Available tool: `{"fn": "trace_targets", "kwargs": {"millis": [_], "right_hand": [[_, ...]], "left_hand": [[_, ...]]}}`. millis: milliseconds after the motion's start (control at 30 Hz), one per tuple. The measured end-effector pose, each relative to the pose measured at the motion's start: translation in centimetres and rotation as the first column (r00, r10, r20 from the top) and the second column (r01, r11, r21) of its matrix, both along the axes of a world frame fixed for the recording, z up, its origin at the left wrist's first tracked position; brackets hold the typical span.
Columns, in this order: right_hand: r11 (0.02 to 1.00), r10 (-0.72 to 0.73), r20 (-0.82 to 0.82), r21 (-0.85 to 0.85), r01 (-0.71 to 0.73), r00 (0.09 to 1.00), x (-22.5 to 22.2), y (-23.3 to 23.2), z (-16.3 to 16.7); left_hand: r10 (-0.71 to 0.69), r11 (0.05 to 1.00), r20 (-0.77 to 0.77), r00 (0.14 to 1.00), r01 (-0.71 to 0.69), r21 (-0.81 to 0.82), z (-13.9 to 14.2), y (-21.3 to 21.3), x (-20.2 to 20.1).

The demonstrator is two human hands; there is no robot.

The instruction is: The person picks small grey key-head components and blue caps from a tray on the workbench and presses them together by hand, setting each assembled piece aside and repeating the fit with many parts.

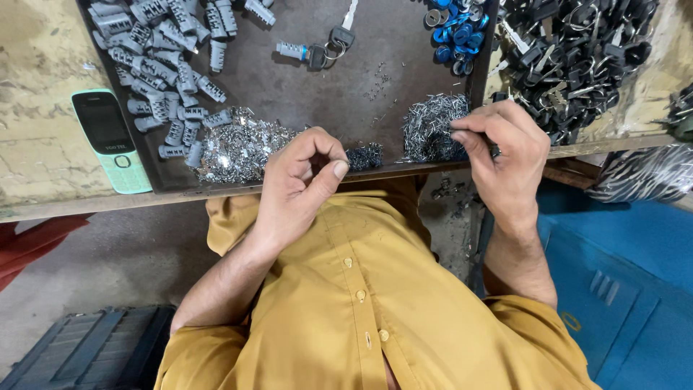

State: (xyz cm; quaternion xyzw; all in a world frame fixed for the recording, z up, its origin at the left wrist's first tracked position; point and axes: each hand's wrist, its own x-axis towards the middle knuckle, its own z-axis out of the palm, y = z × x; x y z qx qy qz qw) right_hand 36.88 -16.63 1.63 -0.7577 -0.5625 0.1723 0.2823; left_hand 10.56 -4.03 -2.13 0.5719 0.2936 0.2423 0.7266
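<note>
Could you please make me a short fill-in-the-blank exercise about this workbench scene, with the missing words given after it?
1. The mobile phone lying left of the dark tray is light ___.
2. The heap of keys to the right of the tray has ___ heads.
3. The left hand is curled in front of the tray; the pile of thin pins is touched by the ___ one.
Missing words: green; black; right.

Left hand curled, right hand pinching (fingers bent, both wrists raised).
</note>
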Motion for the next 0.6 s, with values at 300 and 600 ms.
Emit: {"fn": "trace_targets", "kwargs": {"millis": [300, 600], "right_hand": [[0.993, -0.064, -0.072, 0.098, 0.071, 0.995, -2.6, 0.4, -0.3], [0.94, 0.131, -0.212, 0.337, -0.054, 0.968, -11.1, 3.0, -0.6]], "left_hand": [[-0.045, 0.996, 0.005, 0.999, 0.044, 0.08, 1.0, -0.6, 0.6], [0.154, 0.727, 0.24, 0.958, 0.054, -0.684, 1.8, -1.7, 0.5]]}}
